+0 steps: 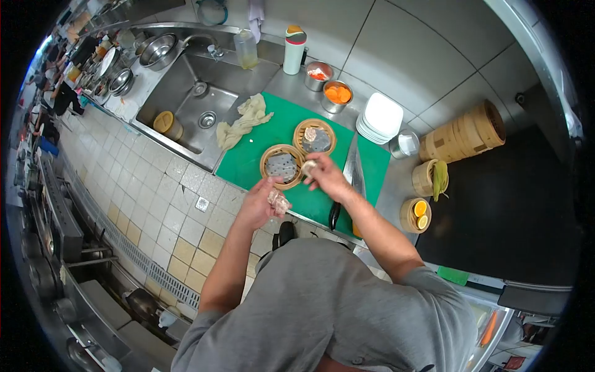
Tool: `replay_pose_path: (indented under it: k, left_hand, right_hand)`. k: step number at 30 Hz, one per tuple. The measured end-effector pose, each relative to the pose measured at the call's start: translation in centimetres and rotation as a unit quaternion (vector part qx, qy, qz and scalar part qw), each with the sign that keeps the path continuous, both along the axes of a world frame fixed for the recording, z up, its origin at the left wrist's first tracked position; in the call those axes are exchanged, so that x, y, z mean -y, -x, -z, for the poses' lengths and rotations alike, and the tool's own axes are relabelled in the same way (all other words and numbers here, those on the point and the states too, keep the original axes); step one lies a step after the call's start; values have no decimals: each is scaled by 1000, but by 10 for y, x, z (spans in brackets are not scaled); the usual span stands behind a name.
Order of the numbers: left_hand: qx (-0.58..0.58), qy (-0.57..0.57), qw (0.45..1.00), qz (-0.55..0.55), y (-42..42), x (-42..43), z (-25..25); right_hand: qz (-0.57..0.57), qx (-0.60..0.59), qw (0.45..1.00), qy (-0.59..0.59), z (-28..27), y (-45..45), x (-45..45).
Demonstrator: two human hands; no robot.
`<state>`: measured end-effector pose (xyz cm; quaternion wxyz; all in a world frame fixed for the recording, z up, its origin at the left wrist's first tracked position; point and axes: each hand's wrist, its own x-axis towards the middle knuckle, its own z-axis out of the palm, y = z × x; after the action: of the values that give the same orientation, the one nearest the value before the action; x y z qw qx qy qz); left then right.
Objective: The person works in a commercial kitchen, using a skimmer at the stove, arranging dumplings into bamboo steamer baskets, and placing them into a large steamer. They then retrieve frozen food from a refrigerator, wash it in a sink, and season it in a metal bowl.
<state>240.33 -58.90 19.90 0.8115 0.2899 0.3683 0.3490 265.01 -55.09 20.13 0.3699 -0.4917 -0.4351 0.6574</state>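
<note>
Now — pale lump (278,201) in left hand (256,205), piece (308,167) at right fingertips (313,158)

Large grey wall tiles (421,46) rise behind a steel sink (192,93) in a kitchen, where pale and yellowish floor tiles (180,211) flank a long slotted drain grate (133,251).

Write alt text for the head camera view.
A person's left hand holds a pinkish lump and the right hand a smaller pale piece, beside two bamboo steamers on a green board. A knife lies to the right, a sink to the left.
</note>
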Motion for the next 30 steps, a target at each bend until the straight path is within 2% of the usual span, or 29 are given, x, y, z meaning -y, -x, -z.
replay_pose_path:
  k: [2,6,7,8,9,10,12,16,18,20,22,23,24,26,27,28,29,30]
  left_hand:
    - [25,47,997,-54,10,3,4]
    - [53,70,993,-73,26,18,7]
    - [80,62,992,-82,29,22,8]
    - [107,54,989,-90,31,26,10]
    - [106,53,989,-92,32,30,11]
    - [136,37,985,-101,33,35,12]
    - [164,20,980,-114,33,40,12]
    - [159,10,981,-111,33,46,9]
    - [151,12,983,-108,32,45,7]
    - [108,9,988,-114,29,42,6]
    - [79,16,989,-128,19,35,-6]
    - [47,20,989,-137,12,30,-10]
    - [47,22,990,-134,5,24,-9]
    - [32,-26,994,-105,-11,12,1]
    - [32,-23,994,-101,-18,6,7]
    - [-91,-142,982,-81,-24,0,12]
    - [-210,-258,941,-57,-28,-4,11]
    - [-210,-261,941,-50,-32,-6,10]
  right_hand:
    - [94,107,990,-13,14,-23,-29]
    - [134,70,988,-13,30,-53,-82]
    - [138,171,974,-50,30,-54,-90]
    - [141,269,949,-86,31,-54,-98]
    - [117,441,863,-218,42,-57,-109]
    - [115,439,864,-218,54,-60,-116]
    - [54,559,782,-270,50,-52,-122]
    - [53,559,795,-229,51,-44,-127]
    - [26,505,822,-261,36,-49,-119]
    - [28,521,815,-251,10,-42,-92]
    - [-50,440,855,-271,6,-37,-60]
    - [-126,303,926,-189,-13,-22,-35]
    - [-195,154,964,-100,-27,0,-10]
    - [-182,65,967,-167,-18,26,22]
    - [-178,65,968,-164,-14,30,24]
    - [-137,96,975,-146,-11,32,26]
    - [-95,127,979,-128,-12,32,27]
    - [-88,126,980,-129,-14,30,27]
